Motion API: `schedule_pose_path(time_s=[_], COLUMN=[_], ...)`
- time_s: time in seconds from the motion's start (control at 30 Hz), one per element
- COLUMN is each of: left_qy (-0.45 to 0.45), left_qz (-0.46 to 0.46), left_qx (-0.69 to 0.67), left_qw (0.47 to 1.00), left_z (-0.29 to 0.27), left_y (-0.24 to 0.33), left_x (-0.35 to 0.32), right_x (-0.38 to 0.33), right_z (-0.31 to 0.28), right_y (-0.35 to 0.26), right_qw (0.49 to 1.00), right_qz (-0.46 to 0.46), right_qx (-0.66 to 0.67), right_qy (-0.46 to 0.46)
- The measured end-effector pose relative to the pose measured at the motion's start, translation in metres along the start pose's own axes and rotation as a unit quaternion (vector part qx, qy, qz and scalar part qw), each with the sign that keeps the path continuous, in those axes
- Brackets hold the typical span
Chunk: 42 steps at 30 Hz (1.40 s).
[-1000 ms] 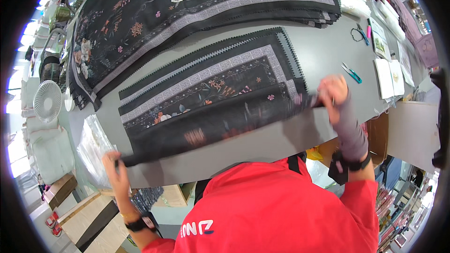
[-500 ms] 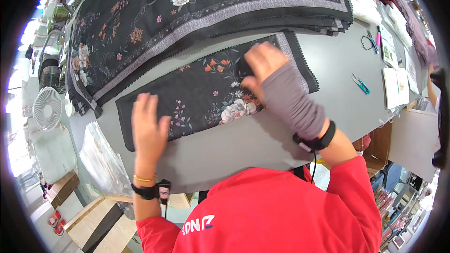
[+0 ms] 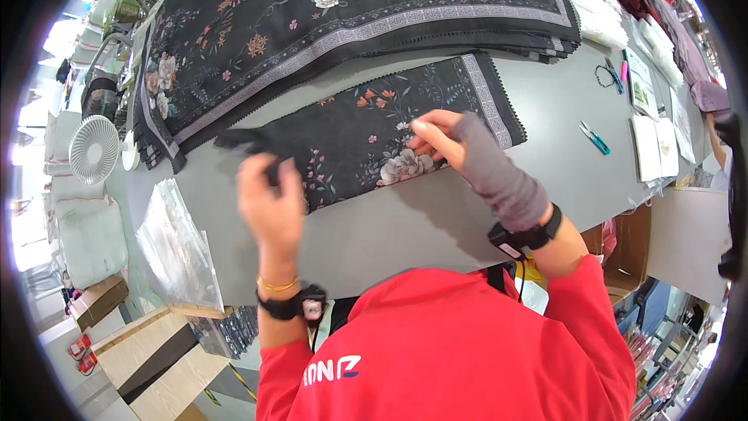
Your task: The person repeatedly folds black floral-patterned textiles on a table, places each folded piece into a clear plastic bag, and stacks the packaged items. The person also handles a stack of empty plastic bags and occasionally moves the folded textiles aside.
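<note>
Centre frame: folded black floral scarf lies flat on grey table, below the scarf stack at top. Left hand pinches the scarf's lifted left end; right hand, in grey sleeve, rests fingertips on its middle, fingers together.

— Upper body: red top with white lettering across the chest, sleeves pushed up above the elbows.
— Left hand: bare; thin gold bangle at the wrist, black band with a small square device just behind it.
— Right hand?
— Covered by a grey fingerless sleeve, fingertips exposed; black wristband with device at its end.
</note>
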<state>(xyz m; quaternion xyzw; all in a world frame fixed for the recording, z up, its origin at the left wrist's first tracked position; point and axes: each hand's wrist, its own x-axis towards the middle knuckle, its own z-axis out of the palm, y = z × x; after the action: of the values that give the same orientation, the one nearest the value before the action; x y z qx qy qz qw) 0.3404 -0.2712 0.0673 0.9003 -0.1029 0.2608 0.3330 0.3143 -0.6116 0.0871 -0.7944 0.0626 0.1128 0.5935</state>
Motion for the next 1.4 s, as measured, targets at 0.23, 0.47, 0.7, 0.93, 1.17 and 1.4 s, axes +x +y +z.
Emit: schedule_pose_path(time_s=[0.23,0.47,0.7,0.93,1.17,1.4], left_qy=[-0.289,-0.292,-0.441,-0.352,-0.315,-0.217], left_qz=[0.287,0.262,0.259,0.257,-0.23,-0.378], left_qx=[0.192,0.212,0.141,0.023,-0.374,-0.413], left_qw=[0.893,0.895,0.848,0.9,0.841,0.799], left_z=[0.063,0.007,-0.004,0.077,0.051,0.034], left_y=[0.105,0.034,0.043,0.082,0.043,0.002], left_x=[0.018,-0.023,0.0,0.005,0.012,0.016], right_x=[0.043,0.018,-0.012,-0.039,-0.003,0.0], right_z=[0.03,0.064,-0.03,-0.054,0.025,0.134], right_y=[0.017,0.058,0.027,0.076,-0.026,-0.049], right_qw=[0.985,0.962,0.912,0.866,0.899,0.861], right_qz=[0.084,-0.181,-0.054,-0.098,-0.299,-0.338], right_qx=[0.145,-0.142,-0.357,-0.381,-0.23,-0.38], right_qy=[-0.044,0.149,0.192,0.31,0.222,0.003])
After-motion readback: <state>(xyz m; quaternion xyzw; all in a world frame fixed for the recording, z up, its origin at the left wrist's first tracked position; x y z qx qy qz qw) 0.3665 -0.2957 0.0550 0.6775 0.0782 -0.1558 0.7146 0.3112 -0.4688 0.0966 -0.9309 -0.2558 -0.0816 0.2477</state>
